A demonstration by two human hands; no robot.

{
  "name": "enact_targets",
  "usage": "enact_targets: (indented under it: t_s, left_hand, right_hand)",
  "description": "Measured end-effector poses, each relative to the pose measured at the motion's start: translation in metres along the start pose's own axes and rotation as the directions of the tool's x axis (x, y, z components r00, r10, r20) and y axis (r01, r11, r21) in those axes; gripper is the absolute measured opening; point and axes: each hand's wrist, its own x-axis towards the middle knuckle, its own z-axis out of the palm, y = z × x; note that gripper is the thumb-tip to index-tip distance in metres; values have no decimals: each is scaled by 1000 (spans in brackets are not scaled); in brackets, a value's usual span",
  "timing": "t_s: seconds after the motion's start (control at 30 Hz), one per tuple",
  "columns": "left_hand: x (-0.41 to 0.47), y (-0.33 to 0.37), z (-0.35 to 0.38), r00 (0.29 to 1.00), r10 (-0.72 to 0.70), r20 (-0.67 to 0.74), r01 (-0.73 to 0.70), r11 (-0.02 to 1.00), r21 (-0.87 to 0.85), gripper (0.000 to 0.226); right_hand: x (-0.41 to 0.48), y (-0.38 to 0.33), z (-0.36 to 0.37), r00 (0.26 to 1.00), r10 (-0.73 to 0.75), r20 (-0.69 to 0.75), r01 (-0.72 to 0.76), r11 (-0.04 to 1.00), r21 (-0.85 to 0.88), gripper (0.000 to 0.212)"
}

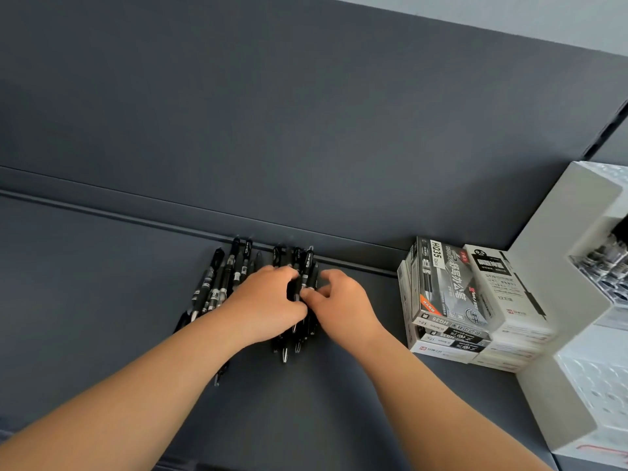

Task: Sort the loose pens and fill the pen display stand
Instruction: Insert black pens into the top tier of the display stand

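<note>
Stationery shop, shelving (102,300), pen boxes (448,290), display stand (571,232)

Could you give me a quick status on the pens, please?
Left hand and right hand both gripping pens. Stand at far right. Boxes sit between pens and stand.

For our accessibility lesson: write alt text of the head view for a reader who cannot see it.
A person's left hand and right hand grip loose black plastic pens on a dark grey shelf. Stacked cardboard pen boxes and a white display stand sit to the right.

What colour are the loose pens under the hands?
The pens are black with white labels, seen in the head view.
</note>
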Motion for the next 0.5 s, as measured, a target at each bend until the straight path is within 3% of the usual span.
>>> enact_targets:
  t_s: [0.13, 0.27, 0.5]
  left_hand:
    - [8, 1, 1, 994, -108, -32, 91, 938, -334, 35]
    - [15, 2, 5, 981, -176, -83, 123, 892, -435, 11]
    - [19, -3, 0, 970, -196, 147, 243, 701, -671, 24]
  right_hand:
    - [1, 4, 2, 999, -20, 26, 17, 997, 79, 18]
    - [0, 6, 5, 998, -13, 59, 0, 974, 226, 13]
    - [-3, 8, 3, 997, -50, 58, 23, 918, 395, 27]
